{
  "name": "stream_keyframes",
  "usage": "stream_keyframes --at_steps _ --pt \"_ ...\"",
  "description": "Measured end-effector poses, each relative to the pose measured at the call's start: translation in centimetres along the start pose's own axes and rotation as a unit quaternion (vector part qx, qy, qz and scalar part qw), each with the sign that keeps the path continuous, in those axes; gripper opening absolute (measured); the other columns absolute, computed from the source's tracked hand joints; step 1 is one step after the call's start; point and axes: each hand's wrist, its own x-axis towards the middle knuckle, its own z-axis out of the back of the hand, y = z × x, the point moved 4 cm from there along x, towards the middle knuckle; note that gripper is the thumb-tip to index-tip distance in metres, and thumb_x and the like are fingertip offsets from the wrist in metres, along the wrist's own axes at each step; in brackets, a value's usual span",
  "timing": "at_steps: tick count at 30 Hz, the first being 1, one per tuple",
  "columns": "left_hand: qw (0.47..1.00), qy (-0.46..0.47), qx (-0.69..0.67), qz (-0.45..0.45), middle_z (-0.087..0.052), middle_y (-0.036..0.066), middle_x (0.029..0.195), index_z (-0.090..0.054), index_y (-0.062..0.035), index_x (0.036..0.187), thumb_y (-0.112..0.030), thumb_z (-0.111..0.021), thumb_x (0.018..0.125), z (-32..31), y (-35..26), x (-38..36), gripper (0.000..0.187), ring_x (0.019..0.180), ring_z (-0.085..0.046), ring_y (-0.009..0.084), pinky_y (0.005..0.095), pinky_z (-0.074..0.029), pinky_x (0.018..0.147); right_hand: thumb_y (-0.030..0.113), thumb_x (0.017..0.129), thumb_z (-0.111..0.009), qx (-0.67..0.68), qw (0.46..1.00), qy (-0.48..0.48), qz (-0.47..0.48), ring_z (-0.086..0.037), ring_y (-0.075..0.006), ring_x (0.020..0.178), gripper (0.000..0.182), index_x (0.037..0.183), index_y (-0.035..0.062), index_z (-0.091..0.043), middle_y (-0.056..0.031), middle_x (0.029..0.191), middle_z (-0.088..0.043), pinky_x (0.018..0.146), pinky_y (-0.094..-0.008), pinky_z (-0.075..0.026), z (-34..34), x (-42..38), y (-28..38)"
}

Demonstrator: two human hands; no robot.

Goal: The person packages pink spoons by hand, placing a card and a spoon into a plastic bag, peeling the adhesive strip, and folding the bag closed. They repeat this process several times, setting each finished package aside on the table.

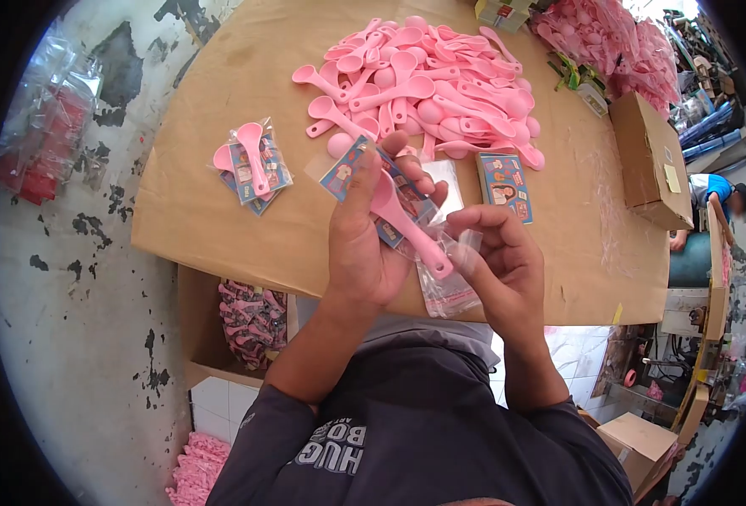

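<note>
Dark shirt (440,422) sat nearest | pink spoon (406,223) lay over card (340,180) between hands | left hand (363,253) clamped card; right hand (512,270) pinched clear bag (471,239) | spoon seemed light, stiff, slick; handle (430,253) suited gripping

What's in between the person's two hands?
In the head view, a pink spoon, a blue card and clear plastic show between the left hand and right hand.
</note>
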Motion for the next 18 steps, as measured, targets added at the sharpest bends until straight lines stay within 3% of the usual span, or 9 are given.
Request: stream_keyframes --at_steps 2,6,12,14,18 --pt "0.999 -0.036 0.017 -0.022 -0.062 0.004 0.098 -0.052 -0.0029 0.138 -0.033 -0.052 0.108 0.1 -0.6 0.0 0.043 0.089 -0.064 0.0148 0.0359 -0.054 0.096 -0.005 0.094 -0.066 0.081 0.995 0.025 -0.054 -0.060 -0.0180 0.121 0.037 0.128 -0.0032 -0.052 -0.0127 0.121 -0.063 0.099 -0.0320 -0.053 -0.5 -0.4 0.0" --pt "0.999 -0.030 0.028 -0.021 -0.062 0.005 0.100 -0.051 -0.0024 0.137 -0.032 -0.051 0.108 0.0 -0.7 -0.3 0.042 0.091 -0.065 0.0162 0.0378 -0.055 0.095 -0.008 0.092 -0.067 0.056 0.998 0.002 -0.031 -0.060 -0.0188 0.122 0.042 0.130 -0.0034 -0.051 -0.0140 0.123 -0.063 0.101 -0.0328 -0.052 -0.9 -0.7 -0.5" --pt "0.998 0.010 0.053 0.024 -0.065 0.007 0.101 -0.052 -0.0022 0.135 -0.034 -0.052 0.107 -0.6 0.6 -0.6 0.042 0.095 -0.067 0.0169 0.0363 -0.060 0.088 -0.005 0.087 -0.075 -0.043 0.995 -0.063 0.065 -0.064 -0.0124 0.102 0.045 0.126 0.0003 -0.052 -0.0067 0.112 -0.062 0.089 -0.0269 -0.053 0.1 0.0 -1.9" --pt "0.997 0.021 0.040 0.070 -0.062 0.008 0.105 -0.049 -0.0013 0.138 -0.033 -0.050 0.108 -0.3 0.8 -0.8 0.044 0.095 -0.066 0.0193 0.0423 -0.058 0.096 -0.002 0.084 -0.080 -0.097 0.987 -0.085 0.098 -0.061 -0.0084 0.094 0.045 0.120 0.0022 -0.054 -0.0035 0.108 -0.060 0.083 -0.0242 -0.051 0.1 0.1 -1.9" --pt "0.996 0.026 0.029 0.075 -0.063 0.009 0.106 -0.049 -0.0017 0.138 -0.032 -0.050 0.108 -0.2 0.7 -0.7 0.043 0.101 -0.067 0.0212 0.0437 -0.058 0.098 0.002 0.078 -0.085 -0.186 0.971 -0.119 0.095 -0.062 -0.0142 0.097 0.054 0.123 0.0037 -0.056 -0.0086 0.115 -0.062 0.083 -0.0269 -0.051 0.3 0.1 -2.1"
